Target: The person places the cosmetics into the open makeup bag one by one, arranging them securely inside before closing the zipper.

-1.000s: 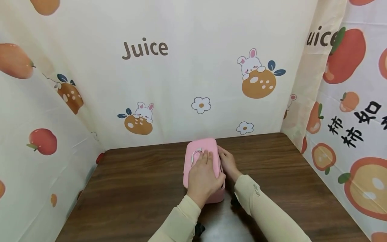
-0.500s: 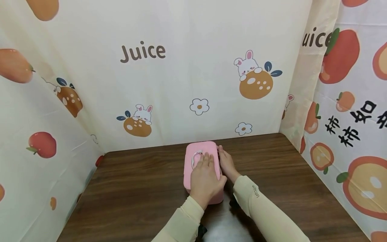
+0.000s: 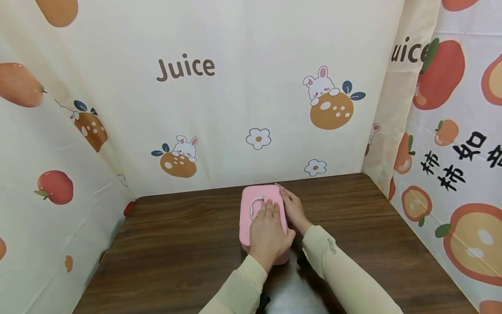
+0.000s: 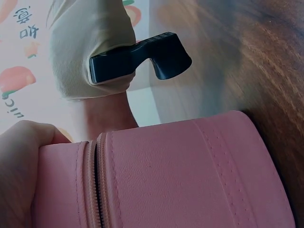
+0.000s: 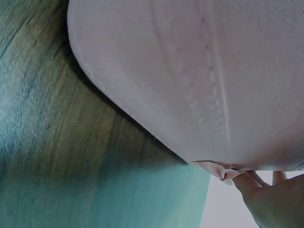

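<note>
A pink zip case [image 3: 251, 233] stands on the brown table, with a light curved handle [image 3: 251, 209] on its lid. My left hand [image 3: 269, 237] lies on the lid, fingers stretched forward and thumb at the right edge. In the left wrist view the zipper [image 4: 97, 190] shows a dark gap between its rows of teeth. My right hand [image 3: 294, 212] is at the far right corner of the case. The right wrist view shows its fingers [image 5: 249, 185] pinching a small pink tab [image 5: 221, 172] at the case's end; the zipper pull is hidden.
The wooden table [image 3: 176, 244] reaches back to a fruit-printed curtain [image 3: 227, 100], with more printed curtain on both sides. A black wrist mount [image 4: 142, 57] sits on my right sleeve. Both forearms come in from the front.
My right hand has slid slightly forward to the case's far corner. The gap under the lid along the right side looks narrower. My left hand stays on the lid, shifted slightly right.
</note>
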Demonstrator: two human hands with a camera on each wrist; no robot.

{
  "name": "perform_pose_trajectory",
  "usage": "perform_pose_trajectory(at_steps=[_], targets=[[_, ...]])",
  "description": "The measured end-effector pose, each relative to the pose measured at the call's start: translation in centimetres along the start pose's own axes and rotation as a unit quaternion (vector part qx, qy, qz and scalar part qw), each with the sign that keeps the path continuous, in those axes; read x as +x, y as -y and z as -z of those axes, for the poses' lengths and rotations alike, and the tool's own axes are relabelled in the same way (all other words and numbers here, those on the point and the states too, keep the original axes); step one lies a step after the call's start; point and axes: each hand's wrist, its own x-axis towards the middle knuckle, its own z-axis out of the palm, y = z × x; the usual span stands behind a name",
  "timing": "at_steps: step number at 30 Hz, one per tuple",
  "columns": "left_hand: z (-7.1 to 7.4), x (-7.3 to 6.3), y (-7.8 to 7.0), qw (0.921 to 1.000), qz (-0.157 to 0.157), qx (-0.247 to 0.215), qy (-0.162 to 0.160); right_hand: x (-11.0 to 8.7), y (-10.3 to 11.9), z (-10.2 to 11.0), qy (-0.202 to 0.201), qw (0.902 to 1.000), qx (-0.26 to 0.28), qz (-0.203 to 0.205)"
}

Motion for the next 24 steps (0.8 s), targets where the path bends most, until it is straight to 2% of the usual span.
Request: perform_pose_trajectory(at_steps=[7, 10, 11, 13, 14, 16, 17, 18, 19, 20, 22, 24], targets=[[0.0, 0.0, 0.2, 1.0000, 0.000, -0.007, 0.001, -1.1, 2.5, -0.2, -0.001, 0.9997, -0.025, -0.009], [0.3, -0.2, 0.5, 0.9982, 0.009, -0.059, 0.000, -1.2, 2.5, -0.2, -0.007, 0.9994, -0.031, -0.012], [0.4, -0.4, 0.7, 0.9967, 0.012, -0.079, -0.010, -1.2, 2.4, -0.2, -0.009, 0.9995, -0.028, -0.011], [0.7, -0.8, 1.5, 0.9900, 0.019, -0.125, -0.063, -0.8, 1.8, -0.1, -0.014, 0.9997, -0.016, -0.009], [0.9, -1.1, 2.2, 0.9835, 0.022, -0.150, -0.098, -0.4, 1.3, 0.0, -0.017, 0.9998, -0.010, -0.008], [1.0, -2.1, 4.0, 0.9657, 0.042, -0.196, -0.165, 0.2, 0.3, 0.1, -0.019, 0.9998, -0.003, -0.009], [0.9, -2.7, 5.1, 0.9538, 0.055, -0.220, -0.197, 0.5, -0.2, 0.1, -0.020, 0.9997, -0.007, -0.007], [0.6, -3.4, 6.2, 0.9415, 0.074, -0.250, -0.213, 0.8, -0.6, 0.1, -0.020, 0.9997, -0.008, -0.008], [0.3, -4.2, 7.2, 0.9302, 0.098, -0.281, -0.215, 1.0, -1.1, 0.1, -0.020, 0.9997, -0.011, -0.007], [0.0, -5.0, 8.2, 0.9197, 0.123, -0.314, -0.200, 1.0, -1.3, 0.1, -0.021, 0.9996, -0.017, -0.005], [-0.8, -6.6, 9.8, 0.8981, 0.172, -0.376, -0.150, 1.1, -1.4, 0.0, -0.024, 0.9995, -0.020, 0.000], [-1.5, -7.9, 10.7, 0.8801, 0.197, -0.422, -0.090, 1.2, -1.5, -0.2, -0.028, 0.9993, -0.025, 0.010]])
